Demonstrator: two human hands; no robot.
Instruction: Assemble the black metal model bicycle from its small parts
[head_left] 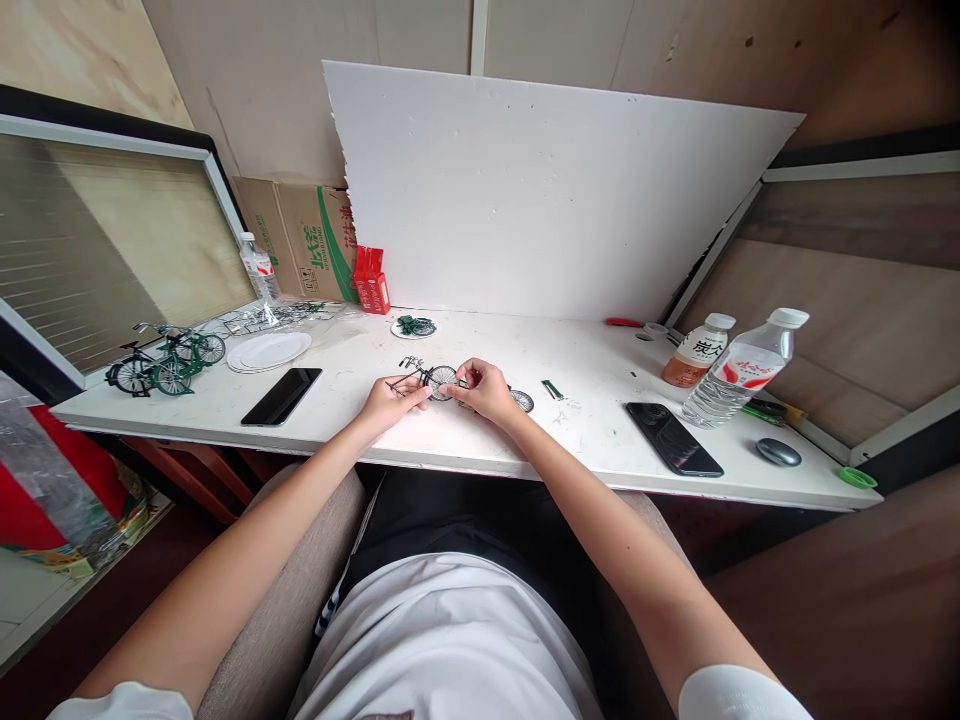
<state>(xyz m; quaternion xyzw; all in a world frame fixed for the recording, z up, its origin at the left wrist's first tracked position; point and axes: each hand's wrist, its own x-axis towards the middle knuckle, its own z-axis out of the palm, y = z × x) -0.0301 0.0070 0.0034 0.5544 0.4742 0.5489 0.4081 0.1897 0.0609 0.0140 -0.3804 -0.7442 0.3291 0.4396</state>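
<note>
Both hands work on a small black model bicycle [442, 377] near the table's front edge. My left hand [394, 403] is closed on its left end, below the thin handlebar-like parts. My right hand [484, 388] pinches it just right of the spoked wheel, and its fingers hide that part. Another spoked wheel [522, 400] shows from behind my right hand; whether it is joined to the model, I cannot tell. A small green strip-shaped part [553, 389] lies to the right. Beyond the hands, a white plate [405, 332] bears green model parts.
Green and black model bicycles [174, 358] stand at the left, near stacked white plates [268, 350]. Phones lie on both sides, one left [282, 396] and one right [673, 438]. Bottles [739, 375] and a mouse [778, 452] are at the right. A white board [555, 200] leans behind.
</note>
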